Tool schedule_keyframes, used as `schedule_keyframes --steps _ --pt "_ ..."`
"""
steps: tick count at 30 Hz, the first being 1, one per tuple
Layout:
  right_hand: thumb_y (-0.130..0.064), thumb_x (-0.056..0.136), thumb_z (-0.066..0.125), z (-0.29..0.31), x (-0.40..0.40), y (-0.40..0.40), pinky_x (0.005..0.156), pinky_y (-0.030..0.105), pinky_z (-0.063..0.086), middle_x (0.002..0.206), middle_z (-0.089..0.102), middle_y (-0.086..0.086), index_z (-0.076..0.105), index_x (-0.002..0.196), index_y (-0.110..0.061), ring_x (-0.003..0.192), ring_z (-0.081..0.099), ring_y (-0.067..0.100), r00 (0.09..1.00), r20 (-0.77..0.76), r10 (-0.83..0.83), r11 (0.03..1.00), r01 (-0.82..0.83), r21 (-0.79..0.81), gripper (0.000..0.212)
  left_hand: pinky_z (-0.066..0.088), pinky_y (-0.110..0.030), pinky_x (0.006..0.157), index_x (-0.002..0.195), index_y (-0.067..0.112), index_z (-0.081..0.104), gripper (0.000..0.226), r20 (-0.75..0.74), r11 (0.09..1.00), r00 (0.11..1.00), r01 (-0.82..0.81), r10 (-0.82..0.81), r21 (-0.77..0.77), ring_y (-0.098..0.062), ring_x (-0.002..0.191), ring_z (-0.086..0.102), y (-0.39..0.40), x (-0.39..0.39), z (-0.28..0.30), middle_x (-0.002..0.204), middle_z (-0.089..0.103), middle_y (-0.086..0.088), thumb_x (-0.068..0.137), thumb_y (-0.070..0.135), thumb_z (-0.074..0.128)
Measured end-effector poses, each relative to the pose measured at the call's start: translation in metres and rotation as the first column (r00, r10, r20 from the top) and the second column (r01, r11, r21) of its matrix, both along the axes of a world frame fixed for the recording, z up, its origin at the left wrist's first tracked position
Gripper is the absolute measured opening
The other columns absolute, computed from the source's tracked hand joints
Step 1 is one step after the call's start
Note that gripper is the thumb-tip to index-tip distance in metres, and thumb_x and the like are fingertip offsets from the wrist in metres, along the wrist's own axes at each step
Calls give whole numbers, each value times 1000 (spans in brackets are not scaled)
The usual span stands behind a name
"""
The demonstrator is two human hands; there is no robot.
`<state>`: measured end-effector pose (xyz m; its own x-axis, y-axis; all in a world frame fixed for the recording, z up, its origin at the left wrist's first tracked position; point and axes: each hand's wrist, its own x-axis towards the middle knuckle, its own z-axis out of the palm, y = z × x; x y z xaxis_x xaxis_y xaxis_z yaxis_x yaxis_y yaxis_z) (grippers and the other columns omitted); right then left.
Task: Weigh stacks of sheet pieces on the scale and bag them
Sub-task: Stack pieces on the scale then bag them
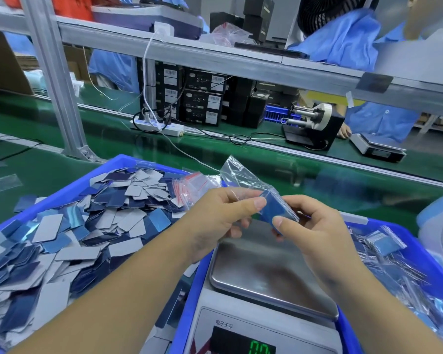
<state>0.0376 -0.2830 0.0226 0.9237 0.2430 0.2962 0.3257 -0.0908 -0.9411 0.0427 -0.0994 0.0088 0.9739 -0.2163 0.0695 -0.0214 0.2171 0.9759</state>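
The bagging step was in hand. The person held a small clear bag (243,175) above the scale (266,272), whose steel pan lay bare beneath the hands and whose green display showed what looked like zeros. The left hand (215,221) pinched the bag's mouth between thumb and fingers, the loose end of the bag sticking up and away toward the green conveyor belt (317,169). The right hand (315,226) had its grip clamped on a stack of blue pieces (276,208), thumb in front and fingers behind, with the stack's far end at the bag's opening. How far the stack had entered the bag could not be told, since the plastic was clear and crumpled there.

To the left, a blue bin (69,187) held a heap of loose blue and grey pieces (87,226), with a bundle of empty red-striped bags (192,187) lying at its far corner. To the right, another blue bin (407,238) held filled bags (384,244).

Judging from this, the weighing of this stack was done. The next move would call for sliding the stack fully down into the bag while the left hand kept the mouth open, then pressing the seal shut and dropping the filled bag in the right-hand bin.
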Motion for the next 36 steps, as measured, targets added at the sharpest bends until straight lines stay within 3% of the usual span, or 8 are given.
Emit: schedule_keyframes --steps 8,10,12,18,24,28,31,36 --pt "-14 72 70 -3 1 2 59 24 51 77 71 2 74 96 -16 65 63 15 999 -19 33 999 -33 16 25 36 -17 49 79 25 77 21 -15 997 998 -56 57 60 -9 63 47 -2 -1 0 67 59 10 96 29 65" --pt "-12 70 71 -3 2 2 58 25 52 82 73 5 73 96 -17 66 66 19 994 -82 76 996 -71 61 27 34 -19 50 91 18 79 15 9 997 999 -52 52 65 -11 63 45 -2 -2 1 72 57 3 91 31 72" --pt "-9 68 73 -3 3 1 56 26 52 84 73 8 71 95 -17 65 67 23 987 -123 99 989 -84 119 28 31 -20 51 102 5 76 34 50 997 998 -41 37 63 -12 61 41 -2 -1 1 78 56 -4 84 34 72" --pt "-7 66 78 0 4 -1 55 26 51 88 73 14 66 90 -20 70 68 26 983 -149 108 978 -79 191 30 30 -17 49 74 24 77 13 98 994 995 5 -16 111 -8 52 36 -3 -3 -3 60 47 5 80 34 73" --pt "-7 67 85 2 4 -4 58 29 54 80 68 11 71 84 -18 68 67 26 971 -205 123 978 -84 189 25 27 -17 47 83 13 72 19 157 988 977 -137 146 -64 -11 57 33 0 1 0 73 40 -12 79 32 73" --pt "5 80 70 1 3 -2 53 26 53 73 66 17 63 84 -5 61 66 26 967 -232 106 972 -52 228 13 31 -19 51 77 23 76 15 166 996 982 -91 93 -17 -9 58 38 0 0 0 70 49 -3 74 38 78" --pt "1 74 72 1 2 1 50 26 52 71 66 17 62 84 -4 58 65 25 960 -255 120 955 -42 292 15 35 -20 56 78 28 77 14 159 996 987 -30 17 80 -7 61 44 1 -2 -2 69 58 7 73 41 77" --pt "-18 56 80 0 -3 8 47 24 50 69 67 18 68 71 -12 58 66 25 944 -283 171 930 -59 363 20 32 -32 60 85 -9 64 62 131 982 991 -27 2 186 -25 72 40 -7 -6 -4 74 52 -15 69 49 81"
